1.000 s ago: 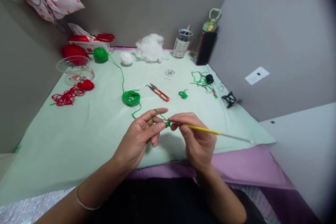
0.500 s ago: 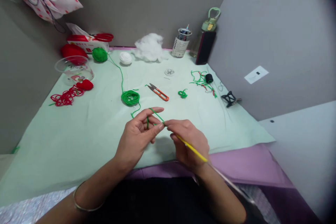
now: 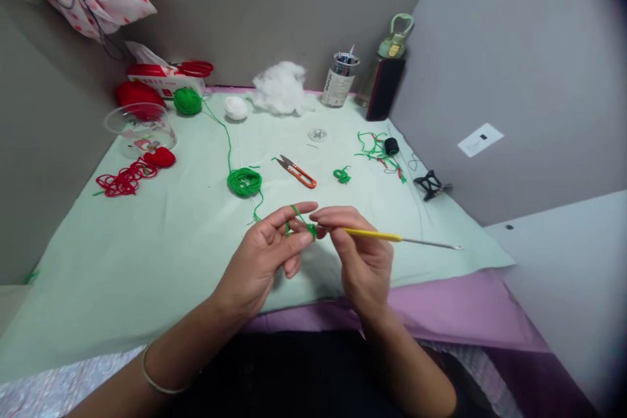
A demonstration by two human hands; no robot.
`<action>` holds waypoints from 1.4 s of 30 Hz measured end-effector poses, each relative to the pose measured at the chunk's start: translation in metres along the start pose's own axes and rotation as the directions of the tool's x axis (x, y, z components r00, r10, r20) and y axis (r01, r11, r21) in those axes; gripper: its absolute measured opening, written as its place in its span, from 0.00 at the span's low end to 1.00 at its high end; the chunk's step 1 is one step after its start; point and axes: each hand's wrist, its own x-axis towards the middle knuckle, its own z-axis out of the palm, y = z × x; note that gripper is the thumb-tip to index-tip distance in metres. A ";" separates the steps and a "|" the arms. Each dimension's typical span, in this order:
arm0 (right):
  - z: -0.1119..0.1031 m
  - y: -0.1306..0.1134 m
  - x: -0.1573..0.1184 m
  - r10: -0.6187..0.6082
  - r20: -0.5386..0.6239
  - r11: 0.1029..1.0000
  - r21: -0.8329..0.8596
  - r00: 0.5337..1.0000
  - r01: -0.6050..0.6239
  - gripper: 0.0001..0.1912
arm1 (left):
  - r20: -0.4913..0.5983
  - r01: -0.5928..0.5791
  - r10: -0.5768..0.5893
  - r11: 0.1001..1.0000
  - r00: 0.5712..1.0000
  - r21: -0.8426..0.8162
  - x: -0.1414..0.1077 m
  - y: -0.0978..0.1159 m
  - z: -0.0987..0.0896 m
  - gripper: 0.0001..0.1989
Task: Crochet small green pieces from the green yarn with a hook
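Note:
My left hand (image 3: 267, 251) pinches a small piece of green yarn (image 3: 311, 229) between thumb and fingers, with a strand looped over its raised index finger. My right hand (image 3: 365, 251) is closed round a crochet hook (image 3: 375, 234) with a yellow grip, held nearly level. The hook's front end meets the green yarn at my left fingertips; its other metal end points right. From my left hand the strand runs back to a loose green yarn coil (image 3: 244, 181) on the cloth. Orange thread snips (image 3: 297, 172) and a small green crocheted piece (image 3: 341, 174) lie beyond my hands.
A pale green cloth (image 3: 196, 241) covers the table. At the left are red yarn (image 3: 120, 181), a clear plastic tub (image 3: 140, 127) and a green yarn ball (image 3: 187, 102). White stuffing (image 3: 280, 88), a pen jar (image 3: 339, 81) and a phone (image 3: 385, 89) stand along the back.
The crochet hook has swung from slanting down toward my right forearm to nearly level. My right hand has turned with it, and my left hand has shifted slightly right.

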 end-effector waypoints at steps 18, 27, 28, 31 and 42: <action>-0.007 0.008 0.000 0.179 -0.043 0.969 0.183 0.983 -0.168 0.09 | -0.030 0.037 -0.041 0.994 0.999 -0.105 0.006 -0.001 -0.002 0.12; -0.007 0.009 -0.001 0.273 0.048 0.917 0.288 0.961 -0.275 0.09 | -0.002 0.021 -0.021 0.999 1.000 0.041 0.001 -0.002 -0.003 0.13; -0.008 0.007 -0.001 0.268 0.050 0.922 0.276 0.962 -0.271 0.10 | 0.002 0.008 -0.009 0.998 1.000 0.056 0.001 -0.001 -0.004 0.12; -0.012 0.000 -0.002 0.143 0.037 0.987 0.064 0.989 -0.145 0.10 | -0.016 -0.070 0.073 0.984 0.997 0.164 0.000 -0.002 -0.005 0.10; -0.011 0.009 -0.007 -0.418 0.378 0.614 -0.553 0.826 0.563 0.20 | -0.066 -0.146 0.158 0.976 0.985 0.161 0.001 -0.012 -0.004 0.19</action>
